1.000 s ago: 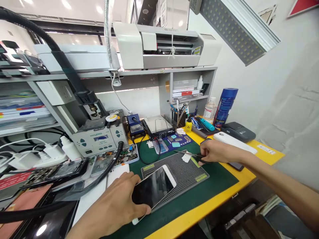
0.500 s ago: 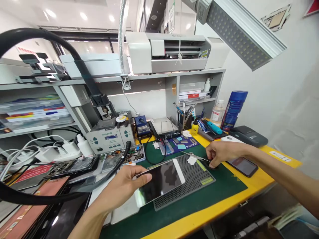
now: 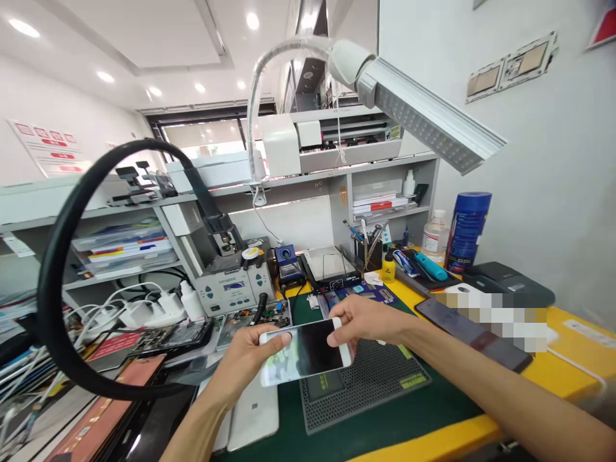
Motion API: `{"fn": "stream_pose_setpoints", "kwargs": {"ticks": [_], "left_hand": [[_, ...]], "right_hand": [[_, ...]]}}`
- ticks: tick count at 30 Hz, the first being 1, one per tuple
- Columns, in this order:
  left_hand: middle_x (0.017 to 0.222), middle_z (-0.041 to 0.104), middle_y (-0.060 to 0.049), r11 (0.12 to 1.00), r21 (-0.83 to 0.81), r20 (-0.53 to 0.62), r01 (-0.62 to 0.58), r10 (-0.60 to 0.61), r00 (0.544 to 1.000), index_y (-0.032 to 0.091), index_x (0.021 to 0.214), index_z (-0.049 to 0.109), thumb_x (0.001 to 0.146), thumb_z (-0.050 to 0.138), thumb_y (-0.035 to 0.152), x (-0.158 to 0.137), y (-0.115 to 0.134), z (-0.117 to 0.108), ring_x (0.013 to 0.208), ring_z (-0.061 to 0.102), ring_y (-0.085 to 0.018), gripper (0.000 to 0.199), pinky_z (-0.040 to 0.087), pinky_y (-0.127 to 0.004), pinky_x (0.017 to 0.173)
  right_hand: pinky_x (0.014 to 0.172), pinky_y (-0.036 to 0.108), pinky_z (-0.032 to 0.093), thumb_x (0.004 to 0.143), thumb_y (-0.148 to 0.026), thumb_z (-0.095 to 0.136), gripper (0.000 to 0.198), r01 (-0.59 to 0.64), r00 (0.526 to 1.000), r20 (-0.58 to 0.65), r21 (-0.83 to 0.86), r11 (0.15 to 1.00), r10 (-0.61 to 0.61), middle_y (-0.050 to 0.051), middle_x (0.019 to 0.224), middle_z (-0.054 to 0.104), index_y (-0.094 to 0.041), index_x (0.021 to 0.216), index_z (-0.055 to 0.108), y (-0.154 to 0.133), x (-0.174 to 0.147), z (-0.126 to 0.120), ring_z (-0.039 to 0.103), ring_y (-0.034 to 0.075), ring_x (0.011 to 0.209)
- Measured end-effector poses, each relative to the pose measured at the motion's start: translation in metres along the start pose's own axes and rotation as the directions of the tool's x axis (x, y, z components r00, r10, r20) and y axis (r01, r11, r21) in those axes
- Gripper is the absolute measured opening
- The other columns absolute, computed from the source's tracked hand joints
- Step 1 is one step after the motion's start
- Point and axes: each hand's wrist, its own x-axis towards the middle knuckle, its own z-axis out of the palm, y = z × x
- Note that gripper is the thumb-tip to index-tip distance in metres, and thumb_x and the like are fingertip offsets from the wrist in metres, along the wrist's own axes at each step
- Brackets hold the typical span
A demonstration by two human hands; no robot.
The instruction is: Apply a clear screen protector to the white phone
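A white-framed smartphone (image 3: 308, 358) with a dark, glossy screen is held level between my two hands, above the work mat. My left hand (image 3: 248, 353) is closed on its left end, thumb on the front glass. At the other end, my right hand (image 3: 368, 324) grips the frame with its thumb on the screen edge. Below the phone lies a grey honeycomb pad (image 3: 375, 391) on the green mat (image 3: 293, 427). Beside my left wrist, a white phone back (image 3: 257, 417) lies on the mat.
A hot-air station (image 3: 233, 289) with a black hose (image 3: 51, 269) arching over the left side stands behind. Other phones (image 3: 471, 333) lie at right. A yellow bottle (image 3: 388, 266) and a tool holder (image 3: 368, 250) are at the back. A lamp (image 3: 428, 115) hangs overhead.
My right hand has left the tweezers it held near a white scrap, moved left and taken the phone's right end. My left hand keeps its hold. The view has tilted up.
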Motion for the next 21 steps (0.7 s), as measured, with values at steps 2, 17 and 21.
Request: {"fn": "stream_pose_setpoints", "kwargs": {"ticks": [2, 17, 21], "left_hand": [[0.068, 0.066, -0.003, 0.991, -0.134, -0.1, 0.003, -0.017, 0.995, 0.015, 0.075, 0.071, 0.07, 0.086, 0.05, 0.003, 0.001, 0.0, 0.061, 0.056, -0.016, 0.039, 0.043, -0.026, 0.06], [0.097, 0.078, -0.011, 0.862, -0.486, -0.208, -0.141, 0.043, 0.977, 0.014, 0.099, 0.076, 0.077, 0.086, 0.043, 0.008, -0.006, 0.11, 0.089, 0.072, -0.025, 0.038, 0.054, -0.033, 0.078], [0.092, 0.079, -0.01, 0.87, -0.469, -0.195, -0.154, 0.068, 0.978, 0.014, 0.092, 0.076, 0.078, 0.086, 0.04, 0.009, -0.002, 0.101, 0.079, 0.073, -0.023, 0.032, 0.054, -0.033, 0.075]], "right_hand": [[0.055, 0.027, 0.055, 0.066, -0.033, 0.087, 0.027, 0.036, 0.999, -0.034, 0.027, 0.999, -0.035, 0.002, 0.063, 0.072, -0.014, 0.076, 0.071, -0.002, 0.011, 0.001, 0.067, 0.016, 0.055], [0.067, 0.029, 0.055, 0.077, -0.052, 0.084, 0.042, 0.291, 0.943, -0.26, 0.33, 0.898, -0.209, 0.001, 0.074, 0.07, -0.016, 0.089, 0.064, 0.034, 0.002, 0.023, 0.065, 0.016, 0.07], [0.066, 0.03, 0.055, 0.075, -0.047, 0.087, 0.04, 0.283, 0.947, -0.246, 0.328, 0.901, -0.208, 0.001, 0.073, 0.069, -0.016, 0.09, 0.066, 0.034, 0.001, 0.019, 0.061, 0.015, 0.069]]}}
